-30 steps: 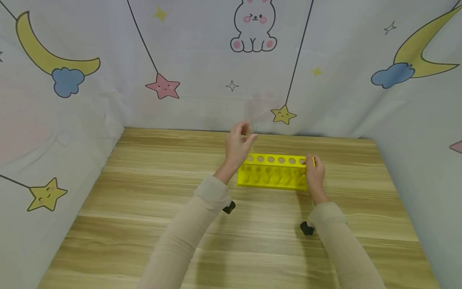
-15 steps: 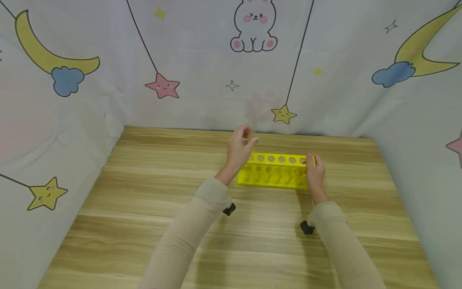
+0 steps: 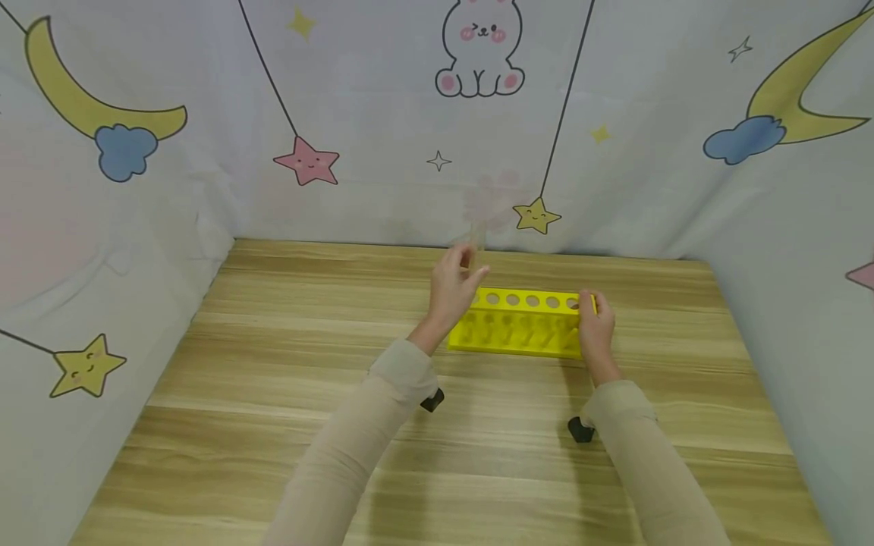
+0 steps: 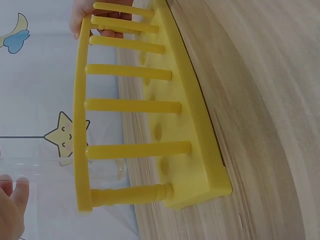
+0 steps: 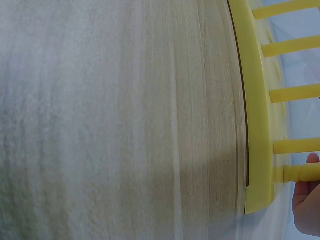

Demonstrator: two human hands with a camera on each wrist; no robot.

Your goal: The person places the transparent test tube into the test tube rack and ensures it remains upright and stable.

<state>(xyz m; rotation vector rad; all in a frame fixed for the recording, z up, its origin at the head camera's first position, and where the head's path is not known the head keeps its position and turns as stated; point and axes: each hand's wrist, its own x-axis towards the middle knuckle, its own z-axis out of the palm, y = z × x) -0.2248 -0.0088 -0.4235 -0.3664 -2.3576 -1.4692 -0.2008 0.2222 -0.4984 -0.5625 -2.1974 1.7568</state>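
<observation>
A yellow test-tube rack (image 3: pixel 522 324) stands on the wooden table (image 3: pixel 287 364), right of the middle. My left hand (image 3: pixel 474 265) pinches a clear glass tube (image 3: pixel 476 241) upright over the rack's left end. In the left wrist view the tube (image 4: pixel 45 167) passes through the end hole of the rack's top plate (image 4: pixel 82 110), its rounded tip just inside, with my fingers (image 4: pixel 10 205) on its upper part. My right hand (image 3: pixel 589 305) grips the rack's right end, thumb on the top plate. The right wrist view shows the rack's base (image 5: pixel 257 100) and one finger (image 5: pixel 307 200) at its corner post.
Printed cloth walls (image 3: pixel 437 136) with moons, stars and a rabbit close in the table on the left, back and right. The rack's other holes hold nothing. Bare wood lies to the left of the rack and in front of it.
My left hand has come down a little with the tube, which now reaches into the rack's left end hole. The right hand and the rack have stayed in place.
</observation>
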